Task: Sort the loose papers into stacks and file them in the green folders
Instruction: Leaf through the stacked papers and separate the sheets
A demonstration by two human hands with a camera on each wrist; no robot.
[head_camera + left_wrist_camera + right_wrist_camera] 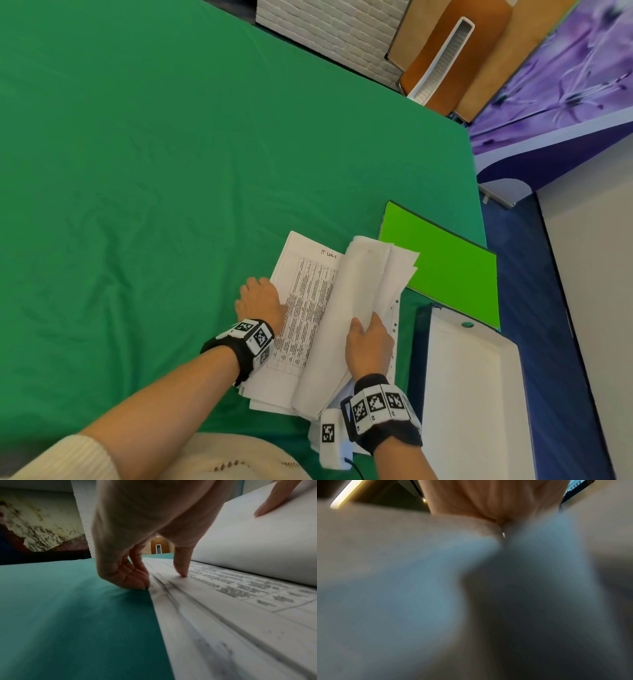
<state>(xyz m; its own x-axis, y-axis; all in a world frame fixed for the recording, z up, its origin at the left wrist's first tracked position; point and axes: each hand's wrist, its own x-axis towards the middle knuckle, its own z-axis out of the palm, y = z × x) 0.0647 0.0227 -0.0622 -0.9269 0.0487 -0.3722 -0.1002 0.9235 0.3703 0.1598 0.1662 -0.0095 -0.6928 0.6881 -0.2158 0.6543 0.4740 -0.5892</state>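
A stack of white papers lies on the green tablecloth [171, 171]. Its exposed top page [308, 308] is a printed table headed "IT LOGS". My left hand [262, 298] sits at the stack's left edge. In the left wrist view its fingers [137, 577] curl against that edge while the thumb presses the printed page [240, 588]. My right hand [368, 346] grips a bundle of lifted sheets [359, 284], turned up and over to the right. A bright green folder [445, 263] lies shut just beyond them. The right wrist view shows only the hand [479, 500] and blurred paper.
An open box file [472, 394] with a white inside and dark blue edge lies at the table's right edge, near the folder. A small white device [330, 438] with a black marker sits by my right wrist. More sheets poke out under the stack's near end.
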